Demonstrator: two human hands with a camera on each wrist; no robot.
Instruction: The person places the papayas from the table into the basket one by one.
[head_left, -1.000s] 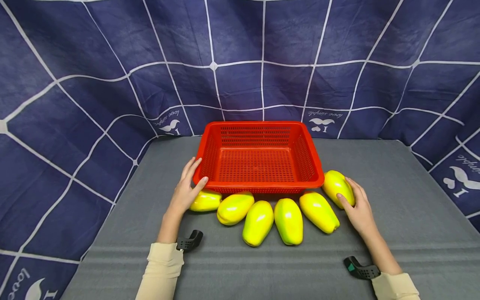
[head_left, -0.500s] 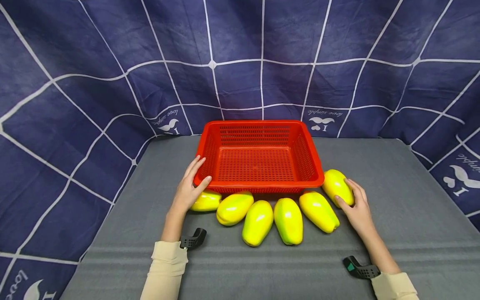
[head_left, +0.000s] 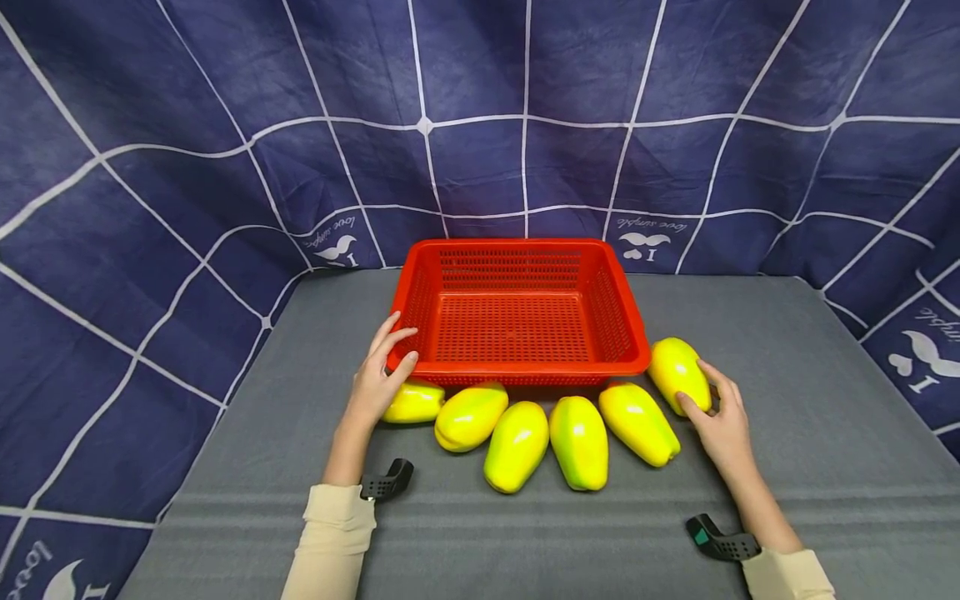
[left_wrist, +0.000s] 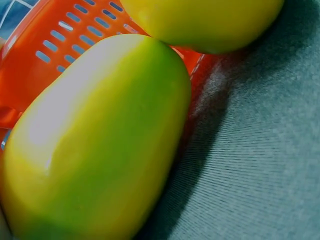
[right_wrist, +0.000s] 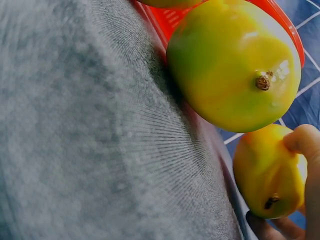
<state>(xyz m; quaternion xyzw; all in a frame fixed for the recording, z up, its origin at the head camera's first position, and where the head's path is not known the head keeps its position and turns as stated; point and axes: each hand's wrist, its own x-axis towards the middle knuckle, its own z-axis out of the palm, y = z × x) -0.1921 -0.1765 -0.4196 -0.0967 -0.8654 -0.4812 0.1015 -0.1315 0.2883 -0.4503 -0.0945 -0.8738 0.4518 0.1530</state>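
Observation:
Fingers of my left hand (head_left: 372, 383) are spread over the front left corner of a red plastic basket (head_left: 525, 368), its fingertips at the rim. Below that hand lies a yellow-green papaya (head_left: 414, 403), partly hidden by it. At the basket's right front corner my right hand (head_left: 723, 421) holds another papaya (head_left: 678, 375), thumb on the near side and fingertips on the right side. In the right wrist view, the thumb (right_wrist: 300, 140) presses on this papaya's upper side, with fingers below. A closer papaya (right_wrist: 235, 70) shows its stem end there.
Several more papayas, among them a middle one (head_left: 578, 443), lie in a curved row along the basket's front. Grey cloth (head_left: 465, 542) covers the table. A dark blue curtain (head_left: 480, 83) with white lines hangs behind and at both sides.
My left hand has shifted slightly right, and its index finger now reaches further over the rim. The right hand's fingers have moved a little on the papaya, which stays almost in place.

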